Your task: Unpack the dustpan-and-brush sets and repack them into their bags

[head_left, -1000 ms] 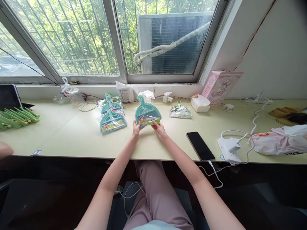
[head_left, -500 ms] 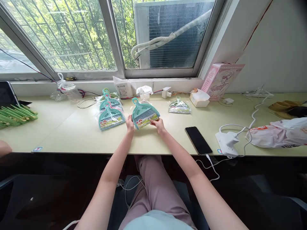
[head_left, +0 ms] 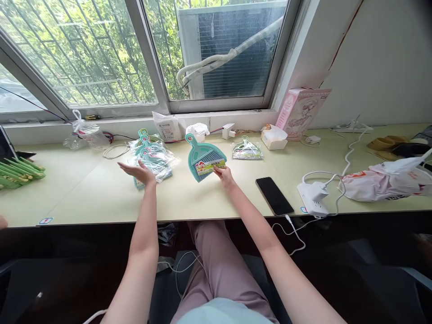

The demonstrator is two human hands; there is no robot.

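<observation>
"At the middle of the frame, what do we see in the right hand [head_left: 226, 177]?"

"We see it pinching the lower right corner of a turquoise dustpan [head_left: 202, 150], right at the end of the label [head_left: 205, 167]. The pan tilts, handle toward the upper left, and seems to be off the tabletop [head_left: 101, 193], though we can't be sure of its lower edge."

"Why by the corner?"

"We'd say because a thin rim suits a light pinch, and this grip leaves most of the label and the brush [head_left: 208, 156] uncovered."

"And the left hand [head_left: 141, 173], left of centre?"

"Palm turned up, fingers spread, holding nothing that we can make out. Just behind it lies a pile of dustpan sets [head_left: 146, 145]; clear film [head_left: 166, 163] sprawls over them, and we can't tell whether it touches the hand. The sets overlap, handles toward the window [head_left: 232, 58], probably because flat shapes stack easily that way."

"Farther out, right of centre?"

"We have one wrapped set [head_left: 247, 152] lying apart. Nearer the front edge lies a phone [head_left: 275, 196] with a cable [head_left: 295, 233] dipping below; we think the power strip [head_left: 312, 198] nearby explains that spot. At the far left, we find a green bundle [head_left: 20, 174]."
</observation>
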